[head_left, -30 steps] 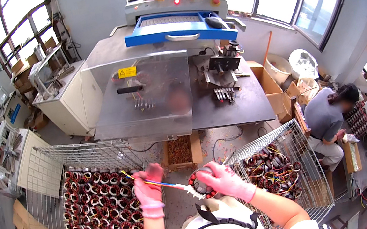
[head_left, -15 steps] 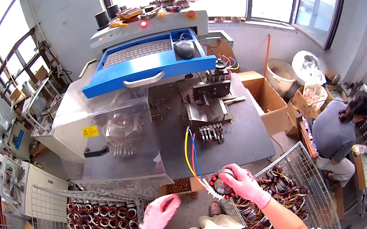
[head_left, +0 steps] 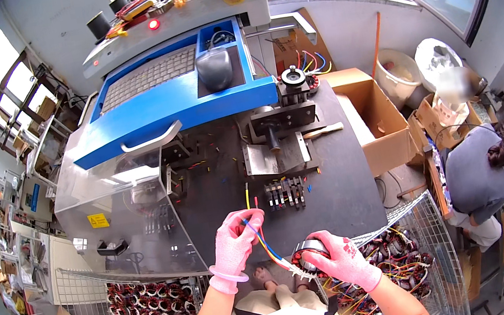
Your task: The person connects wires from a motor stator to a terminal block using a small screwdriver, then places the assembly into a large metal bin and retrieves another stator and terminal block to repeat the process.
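Stator (head_left: 310, 252): held in the hands, in view just short of the near edge of the bench (head_left: 222, 220). Right hand (head_left: 344, 260) grasps the ring from its right side, thumb across it. Left hand (head_left: 237, 244) pinches the lead wires (head_left: 268, 247) between its fingertips; yellow, blue and red strands run from the stator up to these fingers, one yellow end standing above them. Both hands wear pink gloves.

On the surface, a row of small clamps (head_left: 285, 194) lies inward of the near edge. Beyond it, towards the far right corner, stands a metal fixture (head_left: 278, 153) topped by a handwheel (head_left: 293, 76); a light-coloured handle (head_left: 324, 131) lies beside it, near the right edge. A transparent cover (head_left: 140, 211) spans the left edge. Above the far edge, a blue drawer (head_left: 190, 110) carries a keyboard (head_left: 147, 79) and mouse (head_left: 214, 71).

Below the near edge, wire baskets stand left (head_left: 85, 301) and right (head_left: 441, 245), both containing further stators. A carton (head_left: 392, 151) adjoins the right edge.
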`<control>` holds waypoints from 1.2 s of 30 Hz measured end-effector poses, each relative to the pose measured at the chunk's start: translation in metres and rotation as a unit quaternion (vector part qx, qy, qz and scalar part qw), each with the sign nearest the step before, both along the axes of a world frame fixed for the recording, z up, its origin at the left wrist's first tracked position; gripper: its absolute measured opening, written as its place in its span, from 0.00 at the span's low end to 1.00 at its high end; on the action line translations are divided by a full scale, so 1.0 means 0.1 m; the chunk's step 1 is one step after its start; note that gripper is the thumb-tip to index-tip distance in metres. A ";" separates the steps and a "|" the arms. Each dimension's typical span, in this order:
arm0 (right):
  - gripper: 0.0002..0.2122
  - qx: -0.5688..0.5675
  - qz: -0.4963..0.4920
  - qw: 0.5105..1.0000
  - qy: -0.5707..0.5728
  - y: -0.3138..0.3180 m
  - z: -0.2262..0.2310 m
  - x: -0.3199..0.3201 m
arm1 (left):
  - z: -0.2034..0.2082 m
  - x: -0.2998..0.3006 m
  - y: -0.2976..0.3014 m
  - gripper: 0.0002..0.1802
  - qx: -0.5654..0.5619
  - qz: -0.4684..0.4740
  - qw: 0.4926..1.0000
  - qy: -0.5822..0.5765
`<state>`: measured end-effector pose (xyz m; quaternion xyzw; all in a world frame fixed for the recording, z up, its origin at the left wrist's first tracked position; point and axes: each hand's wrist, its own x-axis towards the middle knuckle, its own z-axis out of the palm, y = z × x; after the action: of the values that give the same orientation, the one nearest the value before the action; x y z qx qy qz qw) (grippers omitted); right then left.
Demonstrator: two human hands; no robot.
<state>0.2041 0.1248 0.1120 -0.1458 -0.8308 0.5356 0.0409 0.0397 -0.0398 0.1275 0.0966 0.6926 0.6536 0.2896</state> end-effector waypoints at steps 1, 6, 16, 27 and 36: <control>0.18 0.001 -0.002 1.000 -0.004 0.02 -0.01 -0.02 | -0.01 -0.03 0.04 0.23 -0.003 0.005 1.000 0.001; 0.18 0.025 -0.010 1.000 -0.006 0.03 -0.03 -0.15 | -0.32 -0.19 0.03 0.27 -0.027 0.047 0.995 0.085; 0.21 0.033 -0.015 0.998 -0.048 -0.02 0.02 -0.33 | -0.27 -0.39 0.00 0.16 -0.001 0.029 0.999 -0.016; 0.13 -0.156 -0.074 0.985 -0.026 0.23 -0.03 -0.17 | 0.33 -0.03 -0.23 0.10 0.368 0.317 0.871 0.074; 0.17 0.071 -0.087 0.993 -0.030 0.42 -0.49 -0.28 | -0.39 0.22 -0.57 0.13 -0.306 -0.413 0.738 0.438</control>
<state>0.1759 0.1670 0.0626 -0.2303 -0.8516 0.4652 0.0727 0.0615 -0.0966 0.0886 0.5549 0.7976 0.1083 0.2099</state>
